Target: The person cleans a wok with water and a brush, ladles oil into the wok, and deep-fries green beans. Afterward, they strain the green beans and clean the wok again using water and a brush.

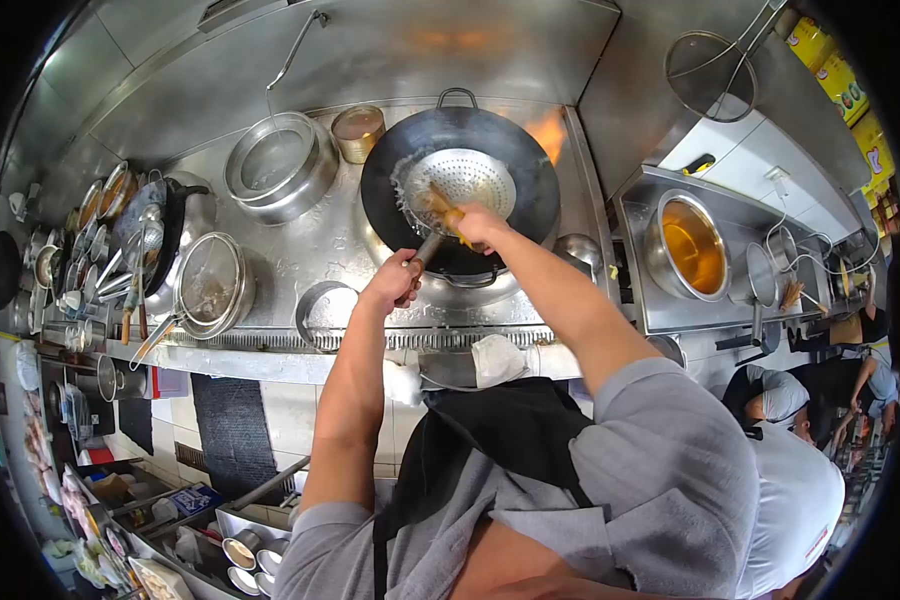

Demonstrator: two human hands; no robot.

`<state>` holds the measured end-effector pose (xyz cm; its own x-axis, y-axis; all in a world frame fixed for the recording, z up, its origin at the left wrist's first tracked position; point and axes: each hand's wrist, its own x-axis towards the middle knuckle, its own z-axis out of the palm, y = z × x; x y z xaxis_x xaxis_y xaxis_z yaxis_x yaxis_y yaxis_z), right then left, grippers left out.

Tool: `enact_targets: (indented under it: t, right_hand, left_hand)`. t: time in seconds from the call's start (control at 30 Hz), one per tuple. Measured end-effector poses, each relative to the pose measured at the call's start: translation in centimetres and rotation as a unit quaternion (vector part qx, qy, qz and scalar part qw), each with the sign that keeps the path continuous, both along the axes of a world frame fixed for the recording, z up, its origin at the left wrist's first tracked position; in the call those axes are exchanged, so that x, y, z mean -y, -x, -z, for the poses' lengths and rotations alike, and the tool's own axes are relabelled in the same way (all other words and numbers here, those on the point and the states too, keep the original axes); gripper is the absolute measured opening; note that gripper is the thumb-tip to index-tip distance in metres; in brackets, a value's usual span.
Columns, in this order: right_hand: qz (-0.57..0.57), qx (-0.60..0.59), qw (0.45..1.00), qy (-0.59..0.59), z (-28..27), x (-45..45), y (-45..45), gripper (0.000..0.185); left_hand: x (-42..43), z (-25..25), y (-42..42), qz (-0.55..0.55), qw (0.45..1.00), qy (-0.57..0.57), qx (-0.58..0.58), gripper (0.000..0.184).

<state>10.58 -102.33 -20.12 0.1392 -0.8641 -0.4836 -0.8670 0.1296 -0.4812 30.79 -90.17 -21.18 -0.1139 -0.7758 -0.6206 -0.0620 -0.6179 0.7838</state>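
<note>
A large black wok (pixel 390 150) sits on the stove with water and a perforated metal strainer (pixel 475 178) inside it. My left hand (pixel 398 278) is closed around the strainer's handle (pixel 430 246), near the wok's front rim. Over the wok, my right hand (pixel 480 226) is wrapped round a bamboo brush (pixel 444 208), whose bristles touch the strainer's perforated bowl. Wet patches show inside the wok around the strainer. The near loop handle of the wok lies just below my hands.
Flames (pixel 548 135) rise at the wok's right rim. Metal pots (pixel 282 168) and a sieve (pixel 210 280) stand left; a ladle (pixel 577 248) lies right. Farther right is a pot of amber liquid (pixel 692 248). Other people (pixel 785 400) are at the lower right.
</note>
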Motion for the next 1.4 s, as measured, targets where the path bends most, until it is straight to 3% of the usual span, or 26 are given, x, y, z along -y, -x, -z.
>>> enact_targets:
  t: [0.07,0.1,0.2,0.23,0.3,0.37,0.43,0.5,0.57,0.63,0.7,0.8,0.87,0.9,1.0,1.1,1.13,1.17,1.23,1.3,1.4]
  right_hand:
    - [-0.085,0.035,0.994,-0.064,-6.0,-3.3,0.1,0.054]
    - [-0.164,-0.002,0.985,-0.062,-7.8,-3.5,1.5,0.057]
    - [-0.21,-0.116,0.967,-0.08,-8.4,-0.8,6.5,0.047]
    - [-0.295,-0.21,0.931,0.038,-5.0,2.8,9.2,0.042]
    - [-0.256,-0.33,0.898,0.14,-7.8,4.7,10.7,0.032]
    - [-0.22,-0.304,0.913,0.157,-7.7,5.5,11.5,0.037]
    - [-0.131,-0.172,0.951,0.222,-9.7,2.4,10.0,0.046]
    - [-0.17,-0.09,0.974,0.124,-9.0,0.0,8.6,0.051]
    - [-0.255,-0.081,0.955,0.132,-6.0,-2.9,7.7,0.05]
    - [-0.256,-0.089,0.956,0.112,-4.0,-2.8,8.1,0.048]
    - [-0.289,-0.203,0.932,0.076,-4.6,1.1,11.0,0.045]
    - [-0.317,-0.262,0.908,0.082,-6.9,4.8,13.8,0.041]
    - [-0.213,-0.312,0.901,0.215,-9.6,6.5,13.4,0.036]
    - [-0.19,-0.26,0.916,0.239,-11.5,5.2,12.4,0.038]
    - [-0.274,-0.173,0.932,0.164,-12.5,0.7,8.7,0.045]
    - [-0.361,-0.134,0.917,0.104,-7.7,-2.1,6.6,0.048]
    - [-0.349,-0.159,0.91,0.159,-7.2,-1.9,7.1,0.046]
    - [-0.334,-0.206,0.919,0.049,-7.5,0.2,7.8,0.046]
    - [-0.33,-0.301,0.886,0.122,-6.1,5.3,9.8,0.046]
    - [-0.322,-0.307,0.868,0.22,-7.5,8.8,11.4,0.046]
    - [-0.289,-0.255,0.884,0.264,-11.3,8.1,10.3,0.046]
  left_hand:
    - [0.0,0.2,-0.2,-0.024,0.999,0.007,0.029,0.049]
    - [-0.1,0.4,-0.2,-0.047,0.997,0.015,0.057,0.05]
    - [-0.9,0.4,-0.4,-0.043,0.994,0.047,0.092,0.05]
    - [-1.3,0.2,-0.2,-0.035,0.993,0.055,0.094,0.051]
    - [-1.7,-0.7,1.0,-0.018,0.993,0.043,0.105,0.052]
    - [-2.3,-1.0,1.8,-0.003,0.993,0.03,0.114,0.054]
    - [-2.5,-0.9,2.1,-0.033,0.996,0.003,0.078,0.053]
    - [-2.5,-1.1,2.2,-0.038,0.996,-0.004,0.077,0.052]
    - [-2.6,-1.4,2.7,-0.038,0.996,0.012,0.083,0.054]
    - [-2.9,-1.3,2.5,-0.038,0.994,0.012,0.103,0.052]
    - [-3.2,-1.5,1.9,-0.029,0.991,0.032,0.127,0.051]
    - [-4.2,-0.8,1.3,-0.028,0.992,0.031,0.119,0.049]
    - [-2.1,-2.5,0.6,-0.029,0.995,0.022,0.092,0.046]
    - [-3.0,-3.0,0.4,-0.029,0.997,-0.013,0.075,0.042]
    - [-2.3,-3.6,-0.5,-0.021,0.998,-0.044,0.047,0.044]
    - [-1.9,-4.3,-1.2,-0.02,0.996,-0.059,0.057,0.044]
    - [-1.6,-4.3,-1.7,-0.023,0.997,-0.055,0.056,0.044]
    - [-1.9,-4.1,-2.3,-0.023,0.997,-0.061,0.047,0.045]
    - [-1.9,-4.2,-2.8,-0.026,0.997,-0.063,0.04,0.046]
    - [-2.1,-4.7,-2.7,-0.013,0.996,-0.074,0.037,0.047]
    - [-1.9,-4.1,-3.9,-0.022,0.994,-0.104,-0.036,0.046]
